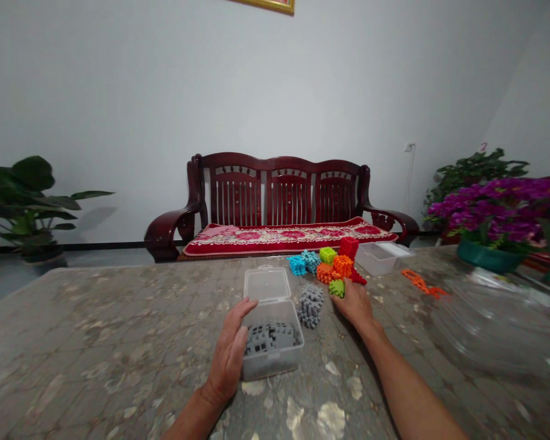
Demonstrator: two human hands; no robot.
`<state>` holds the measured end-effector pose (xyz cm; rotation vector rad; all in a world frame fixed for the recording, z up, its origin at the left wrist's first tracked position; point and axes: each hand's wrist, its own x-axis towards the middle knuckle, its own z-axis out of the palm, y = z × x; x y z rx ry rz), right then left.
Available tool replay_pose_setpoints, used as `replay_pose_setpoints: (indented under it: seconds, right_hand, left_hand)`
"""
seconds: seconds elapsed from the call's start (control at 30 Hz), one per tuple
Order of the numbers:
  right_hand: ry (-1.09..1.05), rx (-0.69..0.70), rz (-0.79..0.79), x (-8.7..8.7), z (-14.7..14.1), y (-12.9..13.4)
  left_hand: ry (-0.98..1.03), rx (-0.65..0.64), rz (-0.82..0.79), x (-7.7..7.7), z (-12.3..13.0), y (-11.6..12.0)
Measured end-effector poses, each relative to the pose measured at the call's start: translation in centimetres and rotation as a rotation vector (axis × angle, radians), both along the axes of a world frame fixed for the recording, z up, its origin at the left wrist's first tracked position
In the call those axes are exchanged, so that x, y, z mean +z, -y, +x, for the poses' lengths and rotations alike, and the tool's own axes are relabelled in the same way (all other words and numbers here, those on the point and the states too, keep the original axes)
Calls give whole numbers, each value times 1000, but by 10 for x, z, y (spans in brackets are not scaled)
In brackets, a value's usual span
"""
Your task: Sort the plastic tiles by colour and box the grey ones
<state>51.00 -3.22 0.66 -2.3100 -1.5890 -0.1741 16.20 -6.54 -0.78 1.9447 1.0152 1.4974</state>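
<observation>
My left hand (231,345) lies along the left side of a clear plastic box (275,360), its fingers stretched out towards the hinge. Grey interlocking pieces (270,337) fill the lower part of the box, and its lid (267,284) is folded back on the table. My right hand (355,305) is closed around a lime-green block cluster (337,288) on the table. Between the box and that hand stands a grey block cluster (310,305). Just beyond are blue (297,264), orange (343,266), red (348,247) and another lime-green cluster (327,255).
A second clear box (376,258) stands at the back right. Orange linked pieces (422,282) lie to the right, near clear plastic containers (490,324) and a green pot (490,255) of purple flowers. A wooden bench (284,189) is behind the table (119,342).
</observation>
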Motion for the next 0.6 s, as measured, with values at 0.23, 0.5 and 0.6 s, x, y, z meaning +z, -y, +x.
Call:
replay_pose_setpoints:
  seconds: [0.23, 0.5, 0.6]
  right_hand:
    - [-60, -2, 240, 2, -4, 9]
    - [-796, 363, 641, -2, -81, 32]
    - [-969, 311, 663, -9, -102, 44]
  left_hand:
    - [-9, -6, 27, 2, 1, -1]
    - [-34, 15, 34, 4, 5, 1]
    - [-33, 18, 28, 3, 7, 1]
